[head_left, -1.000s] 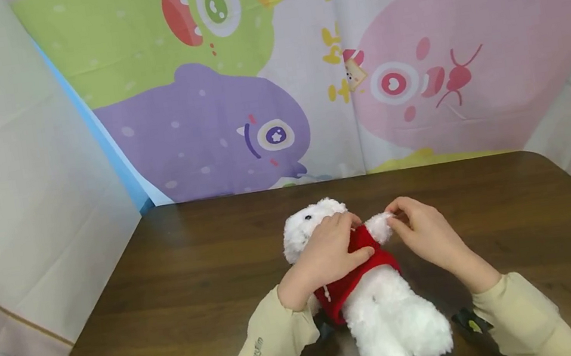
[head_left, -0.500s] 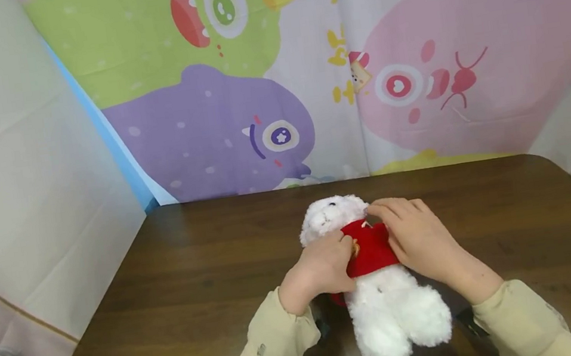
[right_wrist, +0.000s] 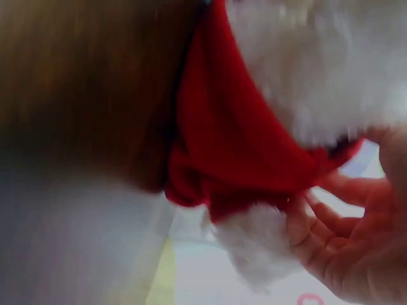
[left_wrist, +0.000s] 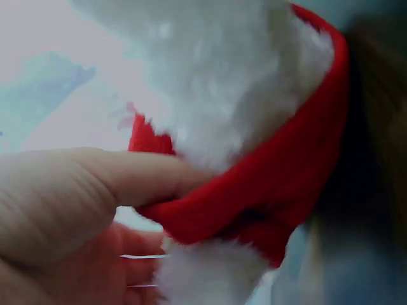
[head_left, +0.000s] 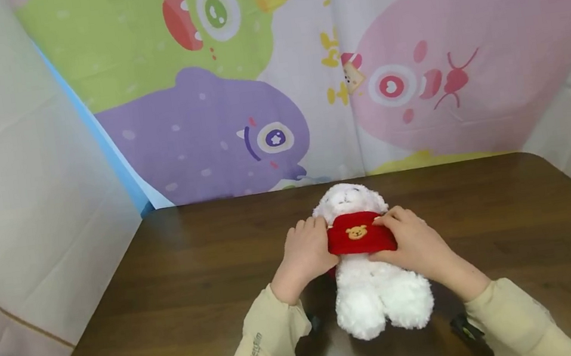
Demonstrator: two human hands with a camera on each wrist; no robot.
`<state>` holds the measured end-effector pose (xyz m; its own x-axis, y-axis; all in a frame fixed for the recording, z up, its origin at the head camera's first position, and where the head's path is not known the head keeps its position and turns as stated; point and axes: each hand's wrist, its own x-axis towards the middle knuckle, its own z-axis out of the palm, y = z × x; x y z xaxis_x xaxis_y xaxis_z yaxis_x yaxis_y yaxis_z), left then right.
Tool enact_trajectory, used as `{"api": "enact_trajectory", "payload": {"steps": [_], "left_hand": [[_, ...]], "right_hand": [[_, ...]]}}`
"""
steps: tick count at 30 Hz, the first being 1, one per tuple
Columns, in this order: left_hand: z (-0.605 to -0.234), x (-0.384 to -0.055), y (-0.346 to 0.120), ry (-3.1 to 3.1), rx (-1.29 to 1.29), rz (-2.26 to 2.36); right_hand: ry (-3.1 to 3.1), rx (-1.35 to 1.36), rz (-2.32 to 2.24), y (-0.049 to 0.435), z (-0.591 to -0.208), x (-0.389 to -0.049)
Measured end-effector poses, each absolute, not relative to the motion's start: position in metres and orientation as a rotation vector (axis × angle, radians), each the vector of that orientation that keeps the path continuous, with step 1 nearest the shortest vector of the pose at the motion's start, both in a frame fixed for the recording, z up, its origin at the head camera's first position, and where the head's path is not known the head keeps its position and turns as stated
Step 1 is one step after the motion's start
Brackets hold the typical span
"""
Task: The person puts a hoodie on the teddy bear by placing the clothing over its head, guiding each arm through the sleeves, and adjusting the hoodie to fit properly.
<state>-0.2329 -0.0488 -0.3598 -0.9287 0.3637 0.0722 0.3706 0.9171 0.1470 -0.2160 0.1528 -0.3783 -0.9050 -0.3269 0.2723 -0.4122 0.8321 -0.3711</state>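
A white plush toy [head_left: 359, 309] lies on its back with its head toward the far edge. It wears a red shirt [head_left: 362, 245] with a tan bear-face patch on the chest. My left hand [head_left: 304, 257] pinches the shirt's side at the toy's arm; in the left wrist view the thumb [left_wrist: 140, 178] goes under the red hem [left_wrist: 216, 197]. On the opposite side my right hand [head_left: 416, 245] grips the shirt between thumb and fingers. The right wrist view shows fingertips at the red cloth [right_wrist: 235, 127], beside a white furry arm [right_wrist: 254, 241] poking out of the sleeve.
The dark wooden table [head_left: 199, 261] runs back to a cartoon-printed cloth [head_left: 235, 124]. Pale cloth panels [head_left: 30, 175] stand at the sides. A dark strap-like item [head_left: 466, 328] shows by the right sleeve.
The toy has turned from tilted to nearly straight. My right hand has left the toy's paw for the shirt's side; my left hand has moved off the chest to the other side, uncovering the patch.
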Motion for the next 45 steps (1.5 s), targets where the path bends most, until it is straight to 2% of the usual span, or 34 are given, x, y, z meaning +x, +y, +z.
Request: {"api": "enact_trajectory", "payload": {"steps": [5, 9, 16, 20, 34, 38, 41, 45], "left_hand": [[-0.375, -0.246, -0.062, -3.194, -0.583, -0.373], [-0.386, -0.251, -0.069, -3.058, -0.457, -0.599], [-0.392, -0.245, -0.063, -2.595, -0.293, -0.426], [-0.397, -0.239, -0.056, -2.493, -0.267, -0.493], [-0.381, -0.241, -0.079, -2.791, -0.647, -0.785], [-0.38, -0.242, -0.082, -2.879, -0.679, -0.798], [-0.383, -0.239, -0.083, -2.887, -0.607, -0.819], [-0.394, -0.234, -0.08, -2.895, -0.351, -1.043]], "right_hand": [[-2.771, 0.532, 0.689, 0.141, -0.384, -0.215], [-2.725, 0.547, 0.687, 0.138, -0.389, -0.22], [-2.676, 0.59, 0.655, 0.135, -0.387, -0.227], [-2.68, 0.557, 0.722, 0.134, -0.388, -0.224], [-2.783, 0.77, 0.986, 0.157, -0.384, -0.228], [-2.821, 0.813, 1.025, 0.161, -0.383, -0.227], [-2.814, 0.784, 1.009, 0.157, -0.384, -0.222], [-2.863, 0.619, 1.012, 0.149, -0.384, -0.214]]}}
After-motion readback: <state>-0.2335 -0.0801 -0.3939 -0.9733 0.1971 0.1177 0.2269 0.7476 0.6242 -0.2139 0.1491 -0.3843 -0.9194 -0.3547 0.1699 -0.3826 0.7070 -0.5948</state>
